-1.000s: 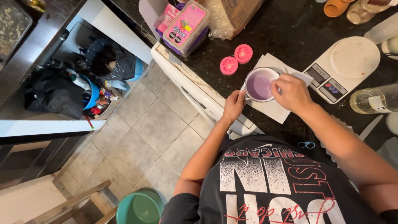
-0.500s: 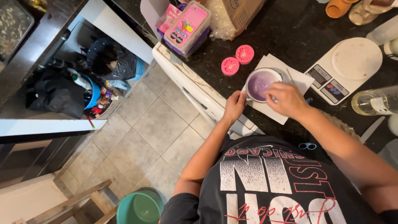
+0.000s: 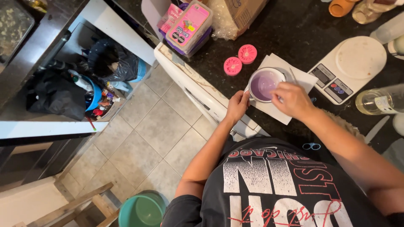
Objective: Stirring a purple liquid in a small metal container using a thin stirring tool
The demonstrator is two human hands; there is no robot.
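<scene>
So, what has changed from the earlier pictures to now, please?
Little changed. The right hand slid a bit along the near rim of the purple cup, toward the left hand, with a thin stick rising past its fingers. Nothing was picked up or released. The left hand stays at the cup's side; the white paper, two pink discs and kitchen scale kept their places.

One cam only, head-worn, looking steeply down over the wearer's chest and both arms. View is rotated approx. sideways: dark counter (image 3: 290, 29) runs across top right, tiled floor (image 3: 147, 138) fills lower left. Hands sit mid-frame, fairly near; floor well below. No 2nd view (so no shared area w/ another).
</scene>
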